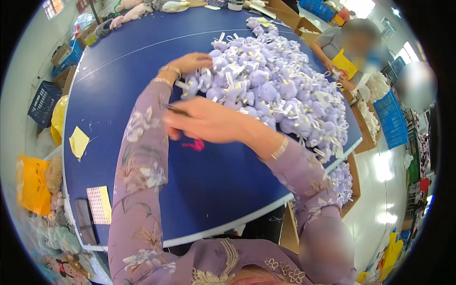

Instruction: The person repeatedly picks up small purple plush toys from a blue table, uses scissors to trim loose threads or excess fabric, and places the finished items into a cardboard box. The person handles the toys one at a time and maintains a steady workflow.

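Toys beside hands, pink scrap nearby

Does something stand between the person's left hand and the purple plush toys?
Nothing visible does: the left hand is at the left edge of the piled purple plush toys. The right hand, holding a small dark tool, is nearer the body.

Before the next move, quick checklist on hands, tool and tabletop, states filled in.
1. Left hand at left edge of purple plush pile: ok.
2. Left hand gripping a plush: cannot tell, fingers unclear.
3. Right hand holding dark slim tool: ok.
4. Tool clear of floral left sleeve: cannot tell, very close in view.
5. Bright pink scrap apart from pile: ok.
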### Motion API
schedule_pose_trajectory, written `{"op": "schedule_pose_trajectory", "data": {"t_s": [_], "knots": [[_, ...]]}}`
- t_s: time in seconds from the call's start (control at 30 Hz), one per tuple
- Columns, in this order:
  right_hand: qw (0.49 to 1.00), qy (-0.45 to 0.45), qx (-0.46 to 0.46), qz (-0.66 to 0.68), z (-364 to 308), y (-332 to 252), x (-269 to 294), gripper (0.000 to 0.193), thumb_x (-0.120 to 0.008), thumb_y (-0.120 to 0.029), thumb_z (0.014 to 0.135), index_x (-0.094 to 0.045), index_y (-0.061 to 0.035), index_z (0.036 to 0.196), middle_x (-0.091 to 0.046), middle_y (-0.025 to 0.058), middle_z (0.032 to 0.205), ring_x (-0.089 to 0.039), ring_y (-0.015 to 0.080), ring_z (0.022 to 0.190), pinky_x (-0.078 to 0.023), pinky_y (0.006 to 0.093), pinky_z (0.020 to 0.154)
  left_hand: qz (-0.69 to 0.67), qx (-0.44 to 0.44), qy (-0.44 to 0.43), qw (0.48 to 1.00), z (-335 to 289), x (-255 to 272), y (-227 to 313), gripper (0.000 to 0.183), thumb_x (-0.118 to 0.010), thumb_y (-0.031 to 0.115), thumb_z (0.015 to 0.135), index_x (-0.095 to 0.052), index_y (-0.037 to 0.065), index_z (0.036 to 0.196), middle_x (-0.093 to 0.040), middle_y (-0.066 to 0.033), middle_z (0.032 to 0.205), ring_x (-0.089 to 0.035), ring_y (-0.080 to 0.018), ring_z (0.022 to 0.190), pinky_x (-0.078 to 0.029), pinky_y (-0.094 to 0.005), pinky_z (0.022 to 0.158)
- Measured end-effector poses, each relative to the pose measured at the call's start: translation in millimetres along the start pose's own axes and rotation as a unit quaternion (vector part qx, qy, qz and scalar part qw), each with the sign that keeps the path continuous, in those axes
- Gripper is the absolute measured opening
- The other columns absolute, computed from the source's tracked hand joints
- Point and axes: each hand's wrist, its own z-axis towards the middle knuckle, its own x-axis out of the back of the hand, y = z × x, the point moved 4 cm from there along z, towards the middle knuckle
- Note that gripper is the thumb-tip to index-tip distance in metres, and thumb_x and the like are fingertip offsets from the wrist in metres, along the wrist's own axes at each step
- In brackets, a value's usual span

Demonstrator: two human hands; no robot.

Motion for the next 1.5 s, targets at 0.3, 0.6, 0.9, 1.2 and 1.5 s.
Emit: {"op": "schedule_pose_trajectory", "data": {"t_s": [0.3,0.6,0.9,1.2,1.5], "knots": [[0.879,0.453,-0.139,-0.044,-270.2,86.1,-31.6,0.027,-0.048,-0.02,0.101,-0.063,0.0016,0.106,-0.065,0.0062,0.086,-0.059,0.0103,0.077,-0.045,0.025,0.07,0.076,0.004,0.296,0.952,-169.2,-91.1,94.6,0.051,-0.064,0.049,0.08,-0.067,0.013,0.116,-0.06,-0.0186,0.118,-0.055,-0.0384,0.11,-0.041,-0.0449,0.098],[0.873,0.462,-0.036,-0.154,-251.0,106.4,-10.6,0.029,-0.046,-0.023,0.101,-0.063,0.0011,0.108,-0.063,0.0106,0.1,-0.06,0.0205,0.09,-0.046,0.0302,0.081,0.054,0.019,0.291,0.955,-196.4,-172.3,177.7,0.059,-0.057,0.047,0.088,-0.052,0.006,0.131,-0.049,-0.0262,0.133,-0.045,-0.041,0.124,-0.032,-0.0488,0.106],[0.822,0.569,0.028,-0.02,-316.3,93.6,-28.1,0.023,-0.043,-0.015,0.102,-0.059,0.0014,0.102,-0.06,0.0063,0.097,-0.054,0.0128,0.089,-0.043,0.0263,0.082,0.162,0.107,0.534,0.823,-223.1,-26.1,87.4,0.039,-0.053,0.035,0.094,-0.059,0.008,0.121,-0.058,-0.0162,0.123,-0.051,-0.0347,0.113,-0.035,-0.0446,0.102],[0.849,0.523,-0.027,0.071,-318.2,106.3,-32.1,0.021,-0.045,-0.012,0.102,-0.06,0.0013,0.097,-0.06,0.0051,0.087,-0.052,0.0095,0.072,-0.043,0.0235,0.067,-0.002,0.085,0.237,0.968,-111.2,-34.8,47.0,0.037,-0.04,0.018,0.096,-0.056,0.009,0.128,-0.063,-0.015,0.116,-0.059,-0.0244,0.111,-0.043,-0.0332,0.097],[0.837,0.54,-0.055,0.063,-307.5,107.6,-32.8,0.026,-0.046,-0.019,0.102,-0.059,0.0005,0.09,-0.058,0.0011,0.074,-0.049,0.0064,0.061,-0.041,0.0226,0.057,0.061,-0.034,0.27,0.96,-84.5,-129.8,109.7,0.053,-0.042,0.039,0.099,-0.046,0.002,0.137,-0.046,-0.0227,0.141,-0.042,-0.0358,0.132,-0.033,-0.0388,0.109]]}}
